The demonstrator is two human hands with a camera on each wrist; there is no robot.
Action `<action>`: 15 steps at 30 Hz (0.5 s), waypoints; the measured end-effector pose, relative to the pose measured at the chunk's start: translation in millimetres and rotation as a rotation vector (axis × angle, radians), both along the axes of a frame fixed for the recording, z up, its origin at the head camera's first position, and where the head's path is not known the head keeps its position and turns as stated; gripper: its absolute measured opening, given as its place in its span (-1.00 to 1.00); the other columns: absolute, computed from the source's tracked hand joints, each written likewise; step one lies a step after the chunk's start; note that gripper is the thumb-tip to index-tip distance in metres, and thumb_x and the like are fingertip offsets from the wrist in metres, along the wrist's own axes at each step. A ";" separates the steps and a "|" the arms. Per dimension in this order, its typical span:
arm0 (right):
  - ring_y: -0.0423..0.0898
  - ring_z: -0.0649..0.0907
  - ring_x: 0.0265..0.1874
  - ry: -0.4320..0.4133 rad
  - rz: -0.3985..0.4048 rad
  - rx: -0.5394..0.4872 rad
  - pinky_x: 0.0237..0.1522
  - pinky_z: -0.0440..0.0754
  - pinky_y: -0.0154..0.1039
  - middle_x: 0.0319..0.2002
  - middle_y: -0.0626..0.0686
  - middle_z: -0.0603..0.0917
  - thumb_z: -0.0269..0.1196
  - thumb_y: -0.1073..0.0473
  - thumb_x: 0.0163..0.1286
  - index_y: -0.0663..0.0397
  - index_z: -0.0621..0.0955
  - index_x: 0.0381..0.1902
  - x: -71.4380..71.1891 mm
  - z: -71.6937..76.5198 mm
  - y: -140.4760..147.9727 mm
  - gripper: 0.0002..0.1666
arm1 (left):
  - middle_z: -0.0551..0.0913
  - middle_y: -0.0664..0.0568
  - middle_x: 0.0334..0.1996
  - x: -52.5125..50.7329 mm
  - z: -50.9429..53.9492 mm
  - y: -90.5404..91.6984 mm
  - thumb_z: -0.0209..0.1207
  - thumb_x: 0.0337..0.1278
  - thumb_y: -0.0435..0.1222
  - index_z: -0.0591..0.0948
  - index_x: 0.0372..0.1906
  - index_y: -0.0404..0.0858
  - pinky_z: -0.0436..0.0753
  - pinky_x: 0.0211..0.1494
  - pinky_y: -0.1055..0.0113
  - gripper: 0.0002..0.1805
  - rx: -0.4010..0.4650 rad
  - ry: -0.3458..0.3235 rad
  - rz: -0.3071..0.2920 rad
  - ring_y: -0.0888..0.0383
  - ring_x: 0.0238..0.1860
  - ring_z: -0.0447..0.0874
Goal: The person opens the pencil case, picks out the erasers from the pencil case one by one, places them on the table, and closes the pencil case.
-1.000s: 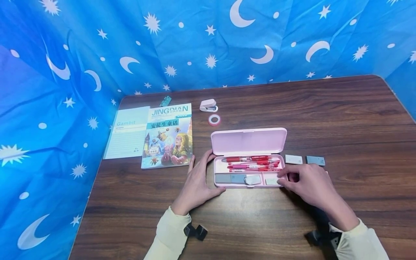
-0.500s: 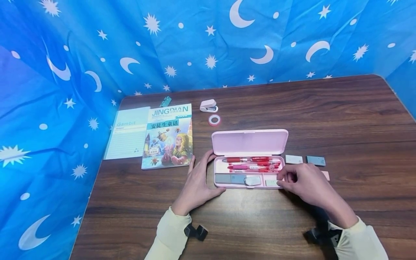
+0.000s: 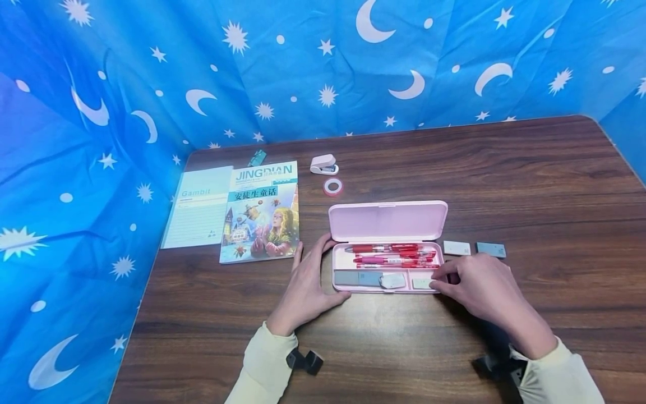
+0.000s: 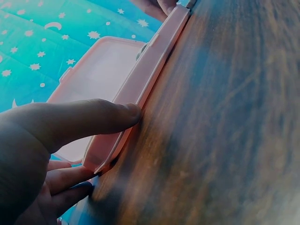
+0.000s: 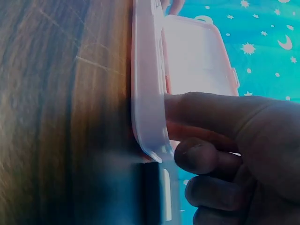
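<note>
Clock centred on the pink pencil case [image 3: 345, 259], 12 = away from person. Nearest: pale sleeves [image 3: 262, 367] at approx. 8 & 4. L hand [image 3: 305, 289], btwn 8 & 9: spread round case's L end, thumb on front wall. R hand [image 3: 481, 286], btwn 3 & 4: thumb + index pinching R end of a small pale block [image 3: 421, 283] in front R compartment. Case sits on dk wood table [image 3: 404, 348], lid [image 3: 387, 221] up. Front L compartment: grey-blue piece [image 3: 357, 278] w/ whitish piece [image 3: 393, 280] alongside; back: red pens [image 3: 406, 247]. Btwn 2 & 3: white block [image 3: 456, 248], dk grey block [image 3: 490, 249]. Btwn 9 & 10: book [image 3: 259, 216], notebook [image 3: 197, 210]. Approx. 11: tape roll [image 3: 326, 191], then stapler [image 3: 323, 163]. Far, 12: blue cloth [image 3: 303, 62] w/ moons, stars.
</note>
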State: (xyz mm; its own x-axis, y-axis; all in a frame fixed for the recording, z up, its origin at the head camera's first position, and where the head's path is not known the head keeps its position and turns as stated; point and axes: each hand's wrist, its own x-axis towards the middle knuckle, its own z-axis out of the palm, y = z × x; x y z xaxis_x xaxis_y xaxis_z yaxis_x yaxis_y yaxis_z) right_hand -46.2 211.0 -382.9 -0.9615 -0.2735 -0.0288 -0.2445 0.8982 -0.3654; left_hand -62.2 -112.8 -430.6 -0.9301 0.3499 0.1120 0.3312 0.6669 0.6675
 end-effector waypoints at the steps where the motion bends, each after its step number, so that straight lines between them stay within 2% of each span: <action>1: -0.26 0.43 -0.64 -0.006 0.004 -0.002 -0.64 0.32 -0.23 -0.70 -0.31 0.50 0.51 -0.04 0.12 -0.26 0.81 -0.43 0.0 0.4 -0.3 -0.91 | 0.40 0.13 0.43 0.1 -0.2 0.1 0.60 -0.28 -0.03 0.16 0.54 -0.09 -0.24 0.61 -0.08 0.21 0.000 0.003 -0.001 0.21 0.49 0.26; 9: -0.39 0.32 -0.66 -0.023 0.060 -0.127 -0.57 0.23 -0.36 -0.68 -0.33 0.37 0.50 0.07 0.14 -0.29 0.67 -0.52 -0.5 -6.5 3.7 -0.82 | 0.43 0.12 0.41 0.0 -1.0 1.1 0.61 -0.30 -0.02 0.14 0.55 -0.10 -0.24 0.61 -0.09 0.24 -0.002 0.014 0.001 0.22 0.48 0.27; 15: -0.39 0.34 -0.63 -0.061 0.031 -0.206 -0.54 0.25 -0.37 -0.66 -0.30 0.39 0.49 0.12 0.14 -0.28 0.64 -0.52 -0.1 -8.0 4.5 -0.79 | 0.44 0.12 0.42 1.7 -2.7 2.2 0.61 -0.28 0.00 0.05 0.60 -0.13 -0.25 0.61 -0.12 0.32 -0.007 0.020 0.004 0.19 0.49 0.27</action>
